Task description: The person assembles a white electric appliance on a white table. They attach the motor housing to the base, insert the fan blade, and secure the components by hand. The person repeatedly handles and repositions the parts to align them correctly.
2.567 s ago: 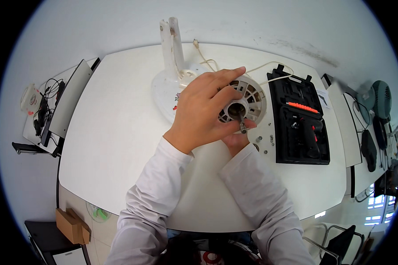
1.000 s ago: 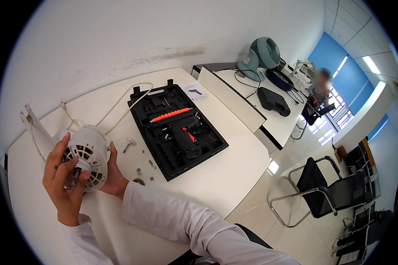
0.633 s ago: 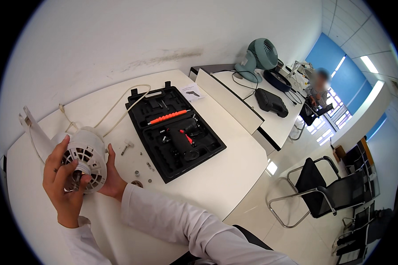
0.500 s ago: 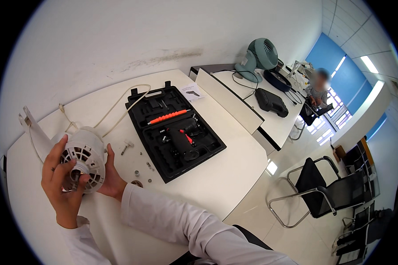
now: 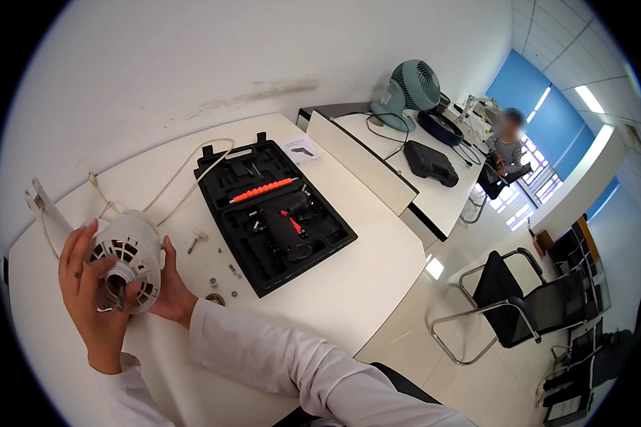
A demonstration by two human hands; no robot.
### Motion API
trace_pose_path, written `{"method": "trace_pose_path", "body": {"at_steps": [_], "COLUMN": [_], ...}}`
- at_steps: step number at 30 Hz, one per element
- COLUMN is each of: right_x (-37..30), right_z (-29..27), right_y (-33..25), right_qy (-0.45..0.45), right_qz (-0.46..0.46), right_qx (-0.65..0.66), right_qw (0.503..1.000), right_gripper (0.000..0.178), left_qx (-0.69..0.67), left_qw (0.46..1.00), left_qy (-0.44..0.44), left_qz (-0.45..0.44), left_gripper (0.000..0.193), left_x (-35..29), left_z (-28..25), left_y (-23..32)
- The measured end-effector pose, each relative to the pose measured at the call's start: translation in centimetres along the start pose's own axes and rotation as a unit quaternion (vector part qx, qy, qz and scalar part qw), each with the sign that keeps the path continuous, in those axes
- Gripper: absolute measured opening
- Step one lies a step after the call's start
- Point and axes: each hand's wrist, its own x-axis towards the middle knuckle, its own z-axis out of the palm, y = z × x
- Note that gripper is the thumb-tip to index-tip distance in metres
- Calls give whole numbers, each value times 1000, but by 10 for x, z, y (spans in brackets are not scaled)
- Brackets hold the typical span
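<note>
Compared with a few seconds ago, my view has swung to the right: the white motor housing (image 5: pixel 137 240) now sits at the left of the scene, low over the near left part of the table (image 5: pixel 335 307), and a seated person (image 5: pixel 506 146) has come into sight at far right. Since the last frame, my grip looks much the same. My left hand (image 5: pixel 91 313) has its fingers spread over the slotted front, thumb bent in beside the metal shaft (image 5: pixel 120 293) — whether it pinches the shaft I cannot tell. My right hand (image 5: pixel 171 292) curls around the housing's right side, thumb raised along it.

Counting: one housing, one shaft, one pale cord (image 5: pixel 186 186) beyond them. To the right, one white-headed bolt (image 5: pixel 197 240) and several metal bits (image 5: pixel 214 282), too small to count surely; then one open black case (image 5: pixel 263 277), holding one orange rod (image 5: pixel 263 190) and one black power tool (image 5: pixel 290 235) with red on it.
</note>
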Motion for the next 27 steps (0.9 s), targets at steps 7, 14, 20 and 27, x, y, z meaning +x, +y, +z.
{"method": "trace_pose_path", "body": {"at_steps": [7, 14, 20, 27], "right_x": [-1, 1, -1, 2], "right_z": [7, 6, 0, -6], "right_y": [0, 2, 0, 2], "right_qy": [48, -7, 24, 40], "right_qz": [12, -3, -4, -2], "right_qx": [43, 1, 24, 3], "right_qw": [998, 1000, 999, 999], "right_gripper": [97, 93, 97, 96], "left_qx": [-42, -63, -85, -37], "left_qw": [996, 994, 988, 996], "left_qy": [56, -55, -102, -78], "left_qz": [-53, -69, -83, -23], "left_gripper": [32, 30, 33, 29], "left_x": [-2, 0, 10, 11], "left_z": [3, -14, -35, -32], "left_y": [12, 15, 31, 34]}}
